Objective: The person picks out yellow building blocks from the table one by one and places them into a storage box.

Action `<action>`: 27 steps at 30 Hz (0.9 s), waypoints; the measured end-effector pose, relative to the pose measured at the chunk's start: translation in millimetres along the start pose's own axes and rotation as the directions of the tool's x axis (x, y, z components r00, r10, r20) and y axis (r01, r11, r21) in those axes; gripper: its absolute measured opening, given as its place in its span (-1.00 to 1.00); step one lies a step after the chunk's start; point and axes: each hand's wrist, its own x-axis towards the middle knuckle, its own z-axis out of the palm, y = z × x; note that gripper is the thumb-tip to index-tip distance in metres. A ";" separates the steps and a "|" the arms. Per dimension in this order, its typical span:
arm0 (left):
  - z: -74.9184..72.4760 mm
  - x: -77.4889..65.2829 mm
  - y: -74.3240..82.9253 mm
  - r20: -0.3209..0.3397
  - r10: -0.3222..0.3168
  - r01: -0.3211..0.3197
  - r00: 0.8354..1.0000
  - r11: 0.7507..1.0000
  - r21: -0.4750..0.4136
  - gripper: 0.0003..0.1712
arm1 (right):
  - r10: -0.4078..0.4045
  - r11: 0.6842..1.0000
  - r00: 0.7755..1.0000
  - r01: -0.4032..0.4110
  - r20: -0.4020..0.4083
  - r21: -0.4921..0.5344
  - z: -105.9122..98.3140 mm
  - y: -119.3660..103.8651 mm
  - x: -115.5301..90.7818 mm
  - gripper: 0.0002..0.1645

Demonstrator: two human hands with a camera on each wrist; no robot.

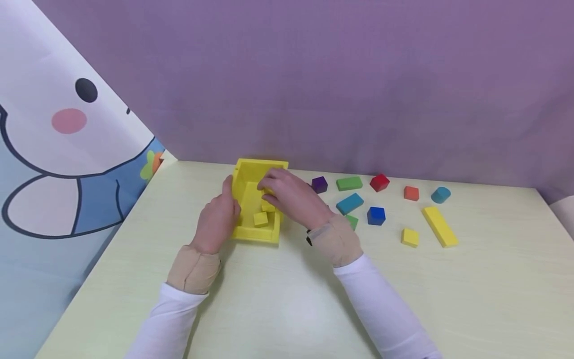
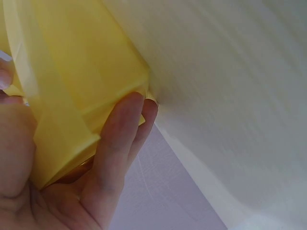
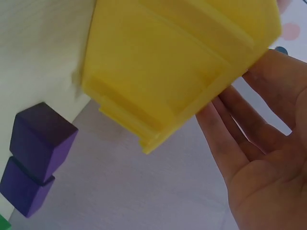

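A yellow box with an open top stands at the back left of the table. My left hand grips its left side; in the left wrist view the fingers lie along the outer wall. Over the right wall reaches my right hand, its fingertips inside, pinching a yellow block mostly covered by the hand. Below that, a yellow block and a yellow cube lie on the box floor. The right wrist view shows the fingers passing behind the box's rim.
Right of the box lie purple cubes, green blocks, a teal block, a blue cube, a red block, an orange cube, a blue cylinder, a yellow cube and a long yellow block. A purple backdrop rises behind.
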 end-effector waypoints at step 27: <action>1.4 0.3 -0.2 0.020 -0.018 0.018 1.000 1.000 0.006 -0.32 | 0.027 0.988 0.985 -0.001 0.168 -0.153 16.5 10.4 35.5 -0.72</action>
